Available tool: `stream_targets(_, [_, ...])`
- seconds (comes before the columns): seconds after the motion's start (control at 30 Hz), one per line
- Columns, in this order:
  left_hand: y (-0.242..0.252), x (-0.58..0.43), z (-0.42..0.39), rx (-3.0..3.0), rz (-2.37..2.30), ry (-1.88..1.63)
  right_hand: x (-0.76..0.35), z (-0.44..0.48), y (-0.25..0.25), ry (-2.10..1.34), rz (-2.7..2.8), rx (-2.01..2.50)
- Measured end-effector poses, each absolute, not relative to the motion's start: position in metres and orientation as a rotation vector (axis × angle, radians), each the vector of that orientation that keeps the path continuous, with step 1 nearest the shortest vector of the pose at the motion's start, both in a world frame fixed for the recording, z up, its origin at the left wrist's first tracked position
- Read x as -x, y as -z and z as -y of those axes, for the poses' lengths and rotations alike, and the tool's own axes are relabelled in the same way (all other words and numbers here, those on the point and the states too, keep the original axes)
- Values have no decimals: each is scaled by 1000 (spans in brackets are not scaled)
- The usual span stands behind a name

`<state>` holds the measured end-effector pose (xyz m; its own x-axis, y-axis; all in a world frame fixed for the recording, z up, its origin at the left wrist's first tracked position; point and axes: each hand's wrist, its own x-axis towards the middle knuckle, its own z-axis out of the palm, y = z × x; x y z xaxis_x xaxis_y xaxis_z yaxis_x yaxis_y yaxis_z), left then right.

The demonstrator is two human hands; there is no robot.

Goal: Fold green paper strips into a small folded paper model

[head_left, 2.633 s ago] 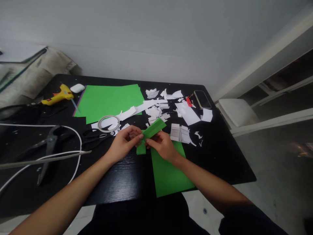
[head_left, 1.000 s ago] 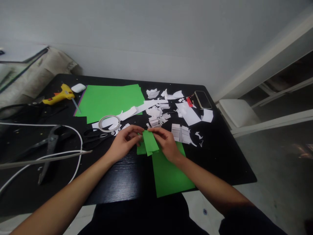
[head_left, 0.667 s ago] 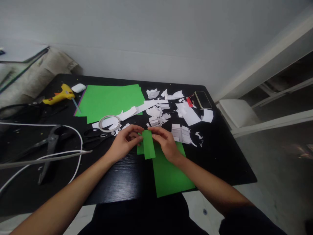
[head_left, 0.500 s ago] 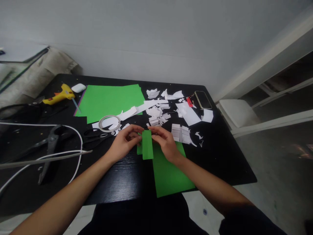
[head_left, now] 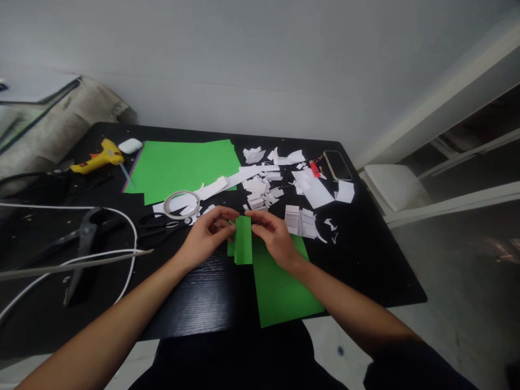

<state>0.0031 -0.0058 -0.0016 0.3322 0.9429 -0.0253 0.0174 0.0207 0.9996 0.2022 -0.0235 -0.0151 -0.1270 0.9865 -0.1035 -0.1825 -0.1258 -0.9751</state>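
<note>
A narrow strip of green paper (head_left: 244, 246), creased lengthwise, is held between my two hands at the middle of the table. My left hand (head_left: 211, 232) grips its upper left edge with thumb and curled fingers. On the other side my right hand (head_left: 273, 234) pinches the upper right edge. More small green paper pieces (head_left: 231, 248) show behind the strip on its left. Under my right wrist lies a larger green sheet (head_left: 284, 295), reaching the table's near edge.
Left of my hands are black scissors (head_left: 162, 230), a tape roll (head_left: 181, 205), pliers (head_left: 86, 238) and a white cable (head_left: 132, 227). A yellow glue gun (head_left: 99, 158) lies by the large green sheets (head_left: 182, 162). White paper scraps (head_left: 260, 187) and a phone (head_left: 337, 166) lie beyond.
The green strip has turned slightly and its lengthwise fold shows more sharply, so it looks narrower. Both hands have stayed almost in place.
</note>
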Motion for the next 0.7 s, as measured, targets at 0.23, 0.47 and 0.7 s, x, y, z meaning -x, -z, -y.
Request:
stream_targets(0.23, [-1,-4,6,-1380,-1020,-909,-202,24,12,-1422,1165,1101])
stream_targets(0.47, [1,-4,6,-1360,-935,-877,-200,23,17,-1424,1122,1188])
stream_targets(0.7, [7,-5,8,-1309,-932,-887,-200,24,16,-1464,1100,1179])
